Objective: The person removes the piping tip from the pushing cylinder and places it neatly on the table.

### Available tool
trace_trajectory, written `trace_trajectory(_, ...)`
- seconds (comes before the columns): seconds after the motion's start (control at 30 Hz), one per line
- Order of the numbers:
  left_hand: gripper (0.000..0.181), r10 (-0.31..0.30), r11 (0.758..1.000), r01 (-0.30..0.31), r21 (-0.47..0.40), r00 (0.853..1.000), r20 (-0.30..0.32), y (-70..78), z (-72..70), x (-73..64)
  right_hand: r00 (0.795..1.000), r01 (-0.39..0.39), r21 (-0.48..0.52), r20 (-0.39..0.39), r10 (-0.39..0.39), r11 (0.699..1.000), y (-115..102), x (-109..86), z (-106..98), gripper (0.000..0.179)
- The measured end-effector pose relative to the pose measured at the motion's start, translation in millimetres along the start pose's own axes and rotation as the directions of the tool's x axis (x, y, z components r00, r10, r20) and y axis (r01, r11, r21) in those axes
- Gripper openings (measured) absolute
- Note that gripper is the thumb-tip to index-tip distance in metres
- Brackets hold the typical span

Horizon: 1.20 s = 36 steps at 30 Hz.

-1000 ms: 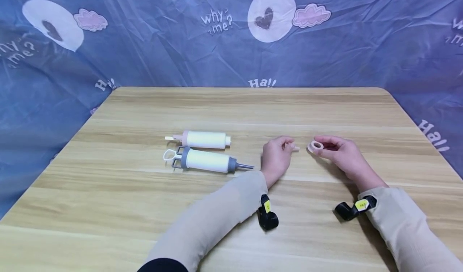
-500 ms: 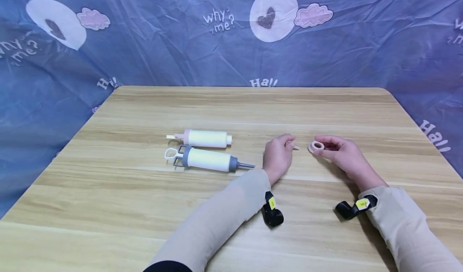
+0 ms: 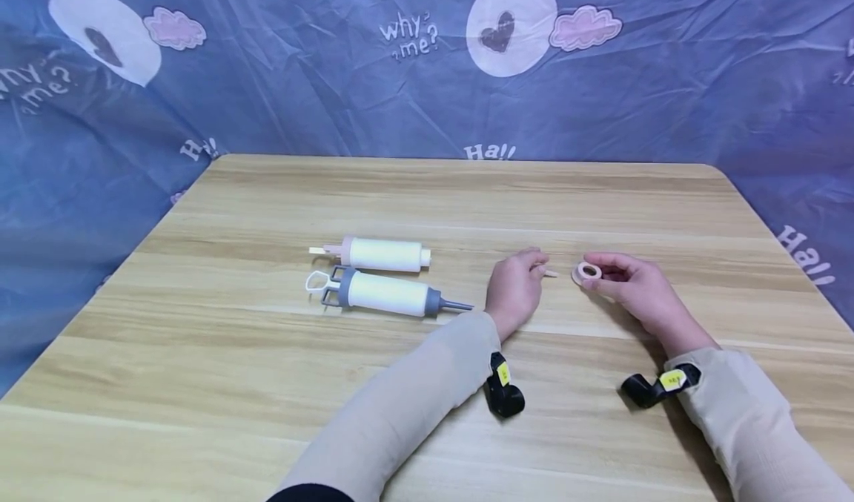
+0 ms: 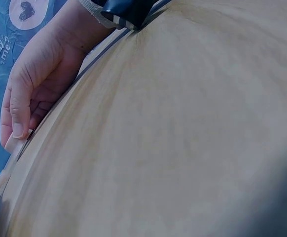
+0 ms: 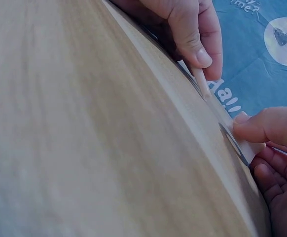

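Note:
My left hand (image 3: 514,291) pinches a small pale pink tapered nozzle (image 3: 550,273) between thumb and fingers, its narrow tip pointing right. Its tip also shows in the right wrist view as a slim nozzle (image 5: 201,81) below the thumb. Facing it across a short gap, my right hand (image 3: 637,294) holds a pale pink ring-shaped cap (image 3: 588,272) by its edge, the round hole visible from above. To the left lie two syringe-like tubes: one white with a pink collar (image 3: 346,251) and thin plunger, the other white with grey ends and a long grey nozzle (image 3: 457,305).
Both tubes lie on the wood-grain table (image 3: 200,368), left of my left hand. The grey nozzle reaches close to the left wrist. A black wrist camera (image 3: 503,394) hangs from the left sleeve, another wrist camera (image 3: 643,391) from the right. Blue printed cloth (image 3: 300,79) backs the table.
The left forearm has shifted slightly right, and the head view has tilted a little. Both hands keep their holds on the nozzle and the ring-shaped cap, still apart.

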State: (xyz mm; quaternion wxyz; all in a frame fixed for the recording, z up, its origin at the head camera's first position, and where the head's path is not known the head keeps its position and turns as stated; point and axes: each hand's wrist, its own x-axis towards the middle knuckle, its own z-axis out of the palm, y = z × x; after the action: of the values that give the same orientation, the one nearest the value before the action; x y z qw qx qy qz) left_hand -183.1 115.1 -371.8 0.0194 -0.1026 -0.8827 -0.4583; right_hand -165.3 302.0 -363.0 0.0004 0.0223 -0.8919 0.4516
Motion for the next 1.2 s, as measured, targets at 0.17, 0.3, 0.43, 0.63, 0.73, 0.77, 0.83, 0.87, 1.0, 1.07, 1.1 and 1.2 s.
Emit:
trace_trajectory(0.17, 0.023, 0.005, 0.999, -0.006, 0.042, 1.0, 0.01, -0.5, -0.1, -0.5, 1.0, 0.008, 0.014, -0.005, -0.008, 1.0, 0.4, -0.9, 0.6, 0.052)
trace_trajectory(0.3, 0.022, 0.007, 0.998, -0.008, 0.056, 1.0, 0.008, -1.2, 0.1, -1.2, 1.0, 0.011, 0.01, -0.002, -0.011, 1.0, 0.6, -1.6, 1.7, 0.052)
trace_trajectory(0.43, 0.022, 0.001, 0.999, -0.002, 0.048, 1.0, 0.005, -0.6, 0.1, -2.4, 1.0, 0.007, 0.003, 0.003, -0.007, 1.0, 0.1, -2.7, 2.0, 0.051)
trace_trajectory(0.63, 0.023, -0.037, 0.999, 0.037, -0.014, 0.999, -0.002, 1.2, -3.6, -3.6, 1.0, 0.011, -0.012, 0.009, -0.011, 1.0, -2.1, -1.4, 3.4, 0.05)
trace_trajectory(0.73, 0.024, -0.068, 0.995, 0.069, -0.071, 0.998, 0.013, 2.9, -7.3, -3.5, 1.0, 0.008, -0.004, 0.013, -0.008, 1.0, -3.4, -0.2, 4.3, 0.05)
trace_trajectory(0.77, 0.025, -0.079, 0.992, 0.08, -0.093, 0.997, 0.018, 3.8, -8.8, -3.2, 1.0, 0.006, 0.0, 0.014, -0.006, 1.0, -3.7, 0.1, 4.3, 0.05)
trace_trajectory(0.83, 0.027, -0.105, 0.987, 0.107, -0.122, 0.994, 0.025, 6.2, -11.7, -2.8, 1.0, 0.0, 0.002, 0.018, 0.0, 1.0, -3.9, 1.1, 4.0, 0.052)
trace_trajectory(0.87, 0.028, -0.112, 0.984, 0.114, -0.133, 0.993, 0.028, 7.3, -13.1, -2.7, 1.0, -0.003, 0.0, 0.021, 0.003, 1.0, -3.7, 1.6, 3.5, 0.053)
trace_trajectory(1.0, 0.034, -0.092, 0.977, 0.097, -0.189, 0.995, 0.033, 14.3, -21.2, -3.4, 0.999, -0.026, 0.013, 0.038, 0.025, 1.0, -2.7, 2.5, 0.6, 0.056)
trace_trajectory(1.07, 0.035, -0.044, 0.971, 0.052, -0.233, 0.998, 0.037, 18.9, -27.7, -4.2, 0.998, -0.041, 0.033, 0.049, 0.039, 0.999, -2.1, 2.4, -1.0, 0.058)
trace_trajectory(1.1, 0.035, -0.019, 0.966, 0.028, -0.258, 0.999, 0.037, 21.6, -31.7, -4.6, 0.998, -0.049, 0.046, 0.053, 0.047, 0.998, -1.8, 2.3, -1.7, 0.059)
trace_trajectory(1.2, 0.034, 0.044, 0.952, -0.031, -0.304, 0.998, 0.037, 28.0, -45.2, -5.9, 0.995, -0.074, 0.079, 0.066, 0.069, 0.994, -0.5, 1.4, -3.7, 0.06)
